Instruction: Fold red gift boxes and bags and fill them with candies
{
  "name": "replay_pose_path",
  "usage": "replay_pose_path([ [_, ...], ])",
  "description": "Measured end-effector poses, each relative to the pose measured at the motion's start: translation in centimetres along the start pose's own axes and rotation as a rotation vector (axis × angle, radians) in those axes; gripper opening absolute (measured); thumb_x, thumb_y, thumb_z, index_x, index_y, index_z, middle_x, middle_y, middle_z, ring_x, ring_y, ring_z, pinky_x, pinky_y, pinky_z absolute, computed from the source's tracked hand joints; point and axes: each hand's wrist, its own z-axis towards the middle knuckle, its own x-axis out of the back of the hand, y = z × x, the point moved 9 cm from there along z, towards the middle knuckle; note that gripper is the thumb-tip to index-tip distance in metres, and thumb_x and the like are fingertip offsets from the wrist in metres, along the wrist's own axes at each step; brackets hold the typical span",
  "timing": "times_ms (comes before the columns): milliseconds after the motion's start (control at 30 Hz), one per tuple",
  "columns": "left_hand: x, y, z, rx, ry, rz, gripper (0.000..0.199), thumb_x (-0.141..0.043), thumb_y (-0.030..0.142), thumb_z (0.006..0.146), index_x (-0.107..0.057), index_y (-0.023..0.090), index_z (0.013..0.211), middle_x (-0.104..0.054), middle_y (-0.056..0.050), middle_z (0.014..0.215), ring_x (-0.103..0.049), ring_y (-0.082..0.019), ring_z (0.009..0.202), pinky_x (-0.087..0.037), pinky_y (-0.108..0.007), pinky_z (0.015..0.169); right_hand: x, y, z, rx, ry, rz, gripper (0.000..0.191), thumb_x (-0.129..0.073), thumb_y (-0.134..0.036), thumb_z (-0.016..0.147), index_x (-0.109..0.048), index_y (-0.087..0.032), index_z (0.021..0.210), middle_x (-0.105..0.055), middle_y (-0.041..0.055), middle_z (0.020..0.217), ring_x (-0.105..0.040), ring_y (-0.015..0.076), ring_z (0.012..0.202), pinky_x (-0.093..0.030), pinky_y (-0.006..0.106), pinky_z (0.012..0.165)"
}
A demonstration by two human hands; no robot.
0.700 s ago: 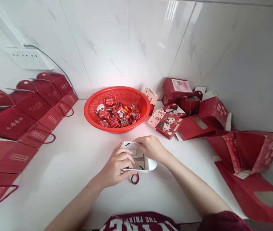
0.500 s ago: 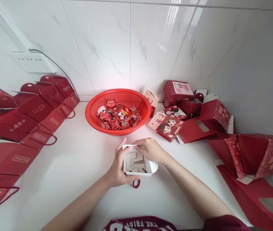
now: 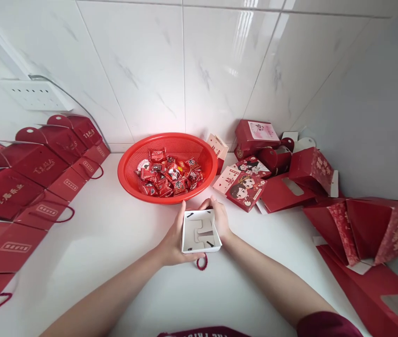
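Hands (image 3: 174, 241) half-curled, gripping box (image 3: 189, 232) sides | open-topped, white inside | interlocked bottom flaps (image 3: 204, 223) | dark strips (image 3: 210, 244) near corners

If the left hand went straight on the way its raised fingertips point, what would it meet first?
Likely the near rim of the red basket, just ahead of the left hand; height is unclear, so it might pass above.

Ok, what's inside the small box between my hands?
Inside the box are interlocked pale base flaps and four short dark strips near the corners. Whatever lies beneath the flaps is covered, and your left hand and right hand hide parts of the outer sides.
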Motion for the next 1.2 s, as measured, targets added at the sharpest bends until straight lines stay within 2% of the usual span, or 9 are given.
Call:
replay_pose_path([
  [200, 0.3, -0.8, 0.0, 0.062, 0.011, -0.054, 0.144, -0.091, 0.035, 0.058, 0.015, 0.044, 0.154, -0.040, -0.010, 0.149, -0.040, -0.041, 0.137, -0.036, -0.062, 0.109, 0.2, 1.4, 0.9, -0.021, -0.036, -0.046, 0.066, -0.026, -0.062, 0.099, -0.058, -0.019, 0.062, -0.059, 0.0021, 0.056, -0.054, 0.0159, 0.054, -0.045, 0.029, 0.056],
  [333, 0.9, -1.2, -0.1, 0.076, 0.016, -0.089, 0.142, -0.091, 0.033, 0.058, 0.012, 0.042, 0.155, -0.038, -0.012, 0.150, -0.040, -0.040, 0.137, -0.034, -0.065, 0.110, 1.0, 0.3, 1.0, 0.069, -0.010, -0.148, 0.057, -0.039, -0.057, 0.098, -0.059, -0.018, 0.061, -0.058, 0.0018, 0.056, -0.052, 0.0157, 0.052, -0.044, 0.029, 0.055],
  [533, 1.1, -1.3, 0.4, 0.060, -0.040, -0.235, 0.133, -0.091, 0.030, 0.060, 0.001, 0.047, 0.154, -0.038, -0.011, 0.151, -0.037, -0.041, 0.139, -0.033, -0.067, 0.110, 4.5, -8.2, 1.0, 0.431, 0.183, -0.295, 0.033, -0.051, -0.045, 0.097, -0.062, -0.021, 0.078, -0.060, 0.0023, 0.075, -0.055, 0.0172, 0.071, -0.045, 0.031, 0.071],
  [700, 1.2, -1.5, 0.5, 0.090, -0.018, -0.302, 0.135, -0.092, 0.032, 0.058, 0.000, 0.044, 0.155, -0.036, -0.013, 0.153, -0.036, -0.041, 0.140, -0.035, -0.066, 0.109, 3.4, -14.3, 4.4, 0.569, 0.166, -0.361, 0.018, -0.053, -0.039, 0.096, -0.061, -0.023, 0.098, -0.064, 0.0033, 0.095, -0.060, 0.0166, 0.077, -0.048, 0.030, 0.071],
  [767, 1.2, -1.4, 0.5, 0.088, -0.025, -0.289, 0.133, -0.092, 0.032, 0.059, -0.002, 0.043, 0.155, -0.038, -0.012, 0.151, -0.037, -0.040, 0.140, -0.035, -0.064, 0.110, 0.8, -15.5, 6.6, 0.550, 0.039, -0.538, 0.021, -0.045, -0.037, 0.100, -0.059, -0.022, 0.107, -0.065, 0.0058, 0.107, -0.063, 0.0180, 0.090, -0.049, 0.031, 0.080],
  [867, 1.4, -1.2, 0.5, 0.066, -0.027, -0.261, 0.129, -0.093, 0.033, 0.057, -0.009, 0.043, 0.155, -0.038, -0.011, 0.152, -0.036, -0.041, 0.141, -0.034, -0.063, 0.111, -4.4, -13.7, 9.6, 0.385, -0.333, -0.897, 0.026, -0.038, -0.027, 0.101, -0.062, -0.020, 0.108, -0.067, 0.0069, 0.112, -0.062, 0.0193, 0.103, -0.046, 0.031, 0.089],
  [1000, 1.6, -1.2, 0.6, 0.041, -0.019, -0.268, 0.127, -0.094, 0.034, 0.054, -0.016, 0.042, 0.153, -0.037, -0.011, 0.153, -0.035, -0.042, 0.141, -0.033, -0.065, 0.111, -9.2, -8.6, 11.0, 0.136, -0.725, -1.108, 0.017, -0.067, -0.019, 0.079, -0.068, -0.018, 0.062, -0.067, 0.0044, 0.063, -0.065, 0.0214, 0.068, -0.047, 0.031, 0.071],
  [1067, 1.5, -1.3, 0.6, 0.038, -0.029, -0.270, 0.126, -0.093, 0.033, 0.055, -0.015, 0.044, 0.153, -0.035, -0.009, 0.154, -0.034, -0.041, 0.141, -0.034, -0.064, 0.111, -10.6, -6.2, 11.0, 0.036, -0.859, -1.175, 0.016, -0.073, -0.011, 0.067, -0.068, -0.018, 0.054, -0.064, 0.0037, 0.054, -0.063, 0.0213, 0.060, -0.046, 0.031, 0.066],
  [1200, 1.4, -1.4, 0.5, 0.043, -0.046, -0.294, 0.126, -0.093, 0.032, 0.055, -0.016, 0.042, 0.154, -0.035, -0.010, 0.154, -0.035, -0.040, 0.141, -0.034, -0.062, 0.112, -12.1, -4.6, 11.5, 0.011, -0.972, -1.191, 0.031, -0.066, -0.002, 0.066, -0.079, -0.025, 0.082, -0.077, -0.0002, 0.087, -0.069, 0.0195, 0.075, -0.048, 0.025, 0.071],
])
